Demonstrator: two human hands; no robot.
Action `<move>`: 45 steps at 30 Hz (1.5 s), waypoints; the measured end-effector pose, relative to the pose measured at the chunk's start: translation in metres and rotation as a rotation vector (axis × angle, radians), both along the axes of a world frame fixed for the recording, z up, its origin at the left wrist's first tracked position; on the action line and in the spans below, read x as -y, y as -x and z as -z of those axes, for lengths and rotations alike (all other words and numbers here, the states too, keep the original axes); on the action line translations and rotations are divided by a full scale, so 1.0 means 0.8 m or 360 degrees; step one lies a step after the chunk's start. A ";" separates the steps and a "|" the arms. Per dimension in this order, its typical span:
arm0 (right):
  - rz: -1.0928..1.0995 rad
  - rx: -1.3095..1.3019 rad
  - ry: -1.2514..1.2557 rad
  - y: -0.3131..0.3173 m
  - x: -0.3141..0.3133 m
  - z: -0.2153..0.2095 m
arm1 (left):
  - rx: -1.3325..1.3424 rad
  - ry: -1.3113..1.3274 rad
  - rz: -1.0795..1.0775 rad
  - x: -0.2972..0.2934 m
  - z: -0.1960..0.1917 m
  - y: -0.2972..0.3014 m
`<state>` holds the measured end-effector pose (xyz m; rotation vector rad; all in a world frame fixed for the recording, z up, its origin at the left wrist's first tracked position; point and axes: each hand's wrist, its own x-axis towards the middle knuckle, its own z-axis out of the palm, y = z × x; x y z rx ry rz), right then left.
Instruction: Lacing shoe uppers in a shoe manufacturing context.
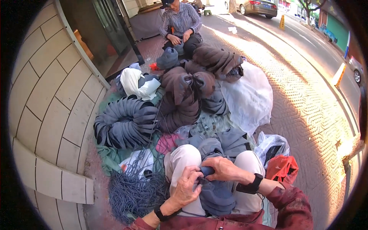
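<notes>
I sit on the pavement with a grey-blue cloth cap piece (215,193) on my lap. My left hand (186,186) grips its left side, fingers curled into the fabric. My right hand (223,168) pinches the top edge of the same piece from the right. Both wrists wear black bands. A tangle of blue-grey cord (132,191) lies by my left knee. More grey cap pieces (226,142) are heaped just beyond my knees.
Strung bundles of grey (124,122) and brown (184,96) cap pieces pile ahead. White plastic bag (249,97) right of them, red bag (281,168) by my right knee. Another person (181,25) sits beyond the pile. Tiled wall (50,99) left; road with cars right.
</notes>
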<state>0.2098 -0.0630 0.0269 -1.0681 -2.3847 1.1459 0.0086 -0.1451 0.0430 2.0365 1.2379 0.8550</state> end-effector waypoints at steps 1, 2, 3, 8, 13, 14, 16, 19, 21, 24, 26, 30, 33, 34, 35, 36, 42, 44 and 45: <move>-0.0002 0.0005 -0.0010 0.004 0.003 -0.001 | -0.0135 -0.0084 -0.0015 0.001 -0.002 -0.001; 0.0033 0.0085 -0.0068 0.009 0.007 -0.002 | -0.0131 -0.0091 -0.0016 0.008 -0.006 -0.003; 0.0066 0.0161 -0.0129 0.013 0.009 -0.001 | -0.0219 -0.0137 -0.0131 0.017 -0.020 -0.009; 0.0078 0.0391 -0.0182 0.027 0.002 0.004 | -0.0497 0.0105 -0.0346 0.031 -0.015 -0.012; 0.0025 0.0671 0.0023 0.038 -0.004 -0.007 | -0.0545 -0.0006 -0.0323 0.029 -0.006 -0.020; 0.0034 0.0669 0.0015 0.038 -0.004 -0.001 | -0.0546 -0.0016 -0.0318 0.028 -0.007 -0.020; 0.0086 0.0606 -0.0073 0.037 0.003 0.012 | -0.0526 0.0076 -0.0291 0.030 -0.007 -0.019; 0.0150 0.0205 -0.0156 0.013 0.006 0.009 | -0.0341 0.0102 -0.0247 0.025 -0.020 -0.021; 0.0186 0.0099 -0.0124 -0.001 0.005 0.016 | -0.0339 -0.0018 -0.0247 0.014 -0.038 -0.034; 0.0159 -0.0169 -0.0030 -0.008 0.005 0.012 | -0.0348 -0.0227 -0.0139 -0.006 -0.032 -0.036; 0.0155 -0.0242 -0.0042 -0.015 0.008 0.020 | -0.0424 -0.0248 0.0038 -0.012 -0.026 -0.035; 0.0057 -0.0520 0.0078 -0.034 0.000 0.012 | -0.0392 -0.0337 0.0059 -0.021 -0.011 -0.032; 0.0149 -0.0748 -0.0179 -0.041 -0.018 0.028 | -0.0310 -0.0379 0.0013 -0.033 0.000 -0.026; 0.0400 -0.0770 0.0282 -0.046 -0.008 0.004 | -0.0302 -0.0339 0.0039 -0.033 -0.004 -0.022; 0.0637 -0.0791 0.0732 -0.051 -0.006 -0.024 | -0.0263 -0.0383 0.0018 -0.034 -0.009 -0.020; 0.0725 -0.0763 0.0750 -0.066 -0.010 -0.035 | -0.0203 -0.0240 0.0019 -0.036 -0.014 -0.019; 0.0944 -0.0429 0.0465 -0.114 0.019 -0.015 | -0.0056 -0.0083 0.0011 -0.039 -0.005 -0.016; 0.0907 -0.0310 0.0107 -0.113 0.032 -0.011 | -0.0030 -0.0050 -0.0039 -0.034 -0.006 -0.018; 0.0911 -0.0317 0.0127 -0.111 0.037 -0.011 | 0.0007 -0.0030 -0.0095 -0.030 -0.007 -0.018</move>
